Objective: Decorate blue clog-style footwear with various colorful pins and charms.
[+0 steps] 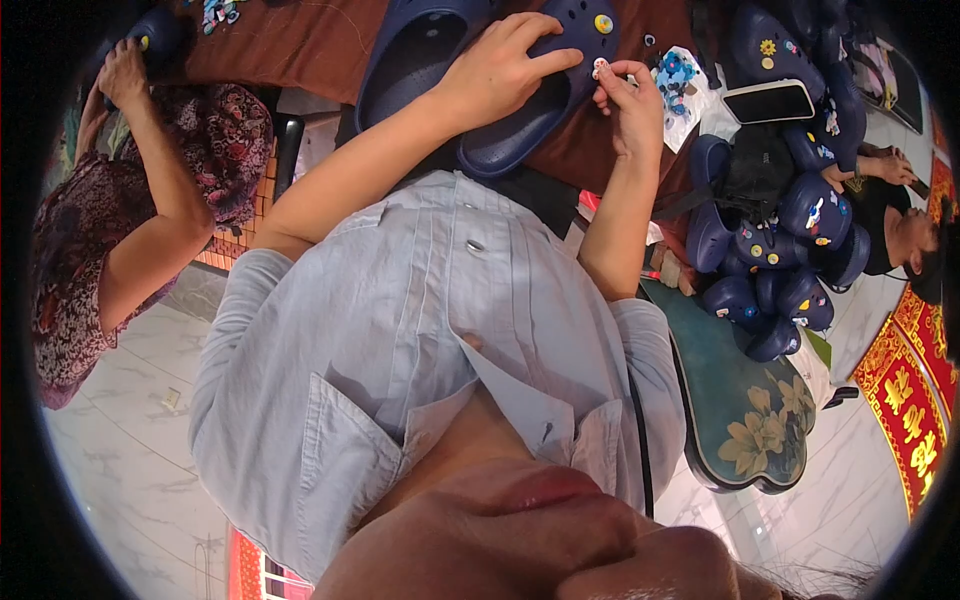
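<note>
In the head view, your left hand (498,72) lies across the upper of a navy clog (500,152) at the near side of the cloth-covered worktop (290,42), fingers spread. That broad contact would keep a light, hollow shoe from sliding, though I can't tell whether the fingertips grip it or only rest there.

Your right hand (634,105) is apart from the left, thumb and fingertips pinched on a small white-and-red charm (599,67) beside the clog's side. A piece that little leaves room only for a fingertip hold, and having it at the edge keeps the toe's vent holes exposed to you. A round yellow charm (603,24) sits in that toe.

The clog's heel faces you and its toe points away, which puts the perforated top within reach of both hands. A second navy clog (397,85) lies just to its left, out of the right hand's way. Blue charms (676,80) lie on a white sheet (683,132) near your right hand, probably so small pieces stay gathered; a phone (770,101) rests beyond them. Decorated navy clogs (815,208) are heaped farther right, well apart from the pair before you.
</note>
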Motion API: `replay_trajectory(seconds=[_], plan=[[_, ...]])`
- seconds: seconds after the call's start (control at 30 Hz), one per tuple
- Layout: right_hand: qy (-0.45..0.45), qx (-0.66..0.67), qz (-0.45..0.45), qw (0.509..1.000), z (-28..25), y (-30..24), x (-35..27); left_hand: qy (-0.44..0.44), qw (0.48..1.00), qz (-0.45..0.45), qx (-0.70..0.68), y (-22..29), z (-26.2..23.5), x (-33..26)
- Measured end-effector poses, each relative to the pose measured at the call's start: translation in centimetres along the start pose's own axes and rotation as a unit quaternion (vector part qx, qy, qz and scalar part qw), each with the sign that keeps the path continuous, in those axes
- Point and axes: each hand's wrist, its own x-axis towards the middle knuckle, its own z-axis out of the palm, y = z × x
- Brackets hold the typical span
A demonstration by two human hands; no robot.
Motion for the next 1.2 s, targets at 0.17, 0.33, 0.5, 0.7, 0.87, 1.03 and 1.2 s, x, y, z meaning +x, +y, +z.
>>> replay_trajectory(seconds=[0.17, 0.33, 0.5, 0.7, 0.87, 1.03, 1.2], plan=[[0.015, -0.025, -0.022, 0.999, 0.0, -0.3, 0.7, -0.002, 1.0, -0.003, 0.003, -0.1, 0.0, -0.2], [0.021, -0.04, -0.063, 0.997, -0.5, -0.2, 1.9, -0.006, 1.0, -0.005, 0.008, 0.0, 0.0, -0.2], [0.001, -0.006, -0.023, 1.0, -0.2, -0.3, 2.1, -0.012, 1.0, -0.01, 0.012, 0.1, -0.1, -0.2], [-0.011, 0.013, -0.023, 1.0, 0.0, -0.3, 1.9, -0.029, 0.999, -0.013, 0.008, 0.5, -0.7, -0.1], [-0.014, -0.003, -0.027, 1.0, 0.0, -0.5, 2.4, -0.038, 0.999, -0.006, 0.012, 0.7, -0.9, 0.2], [-0.006, -0.024, -0.014, 1.0, 0.7, -1.1, 2.2, -0.042, 0.999, -0.02, 0.014, 1.0, -1.1, 0.2], [-0.008, -0.104, -0.051, 0.993, 0.1, -0.7, 3.2, -0.034, 0.999, -0.006, 0.019, 0.9, -0.9, 0.2]])
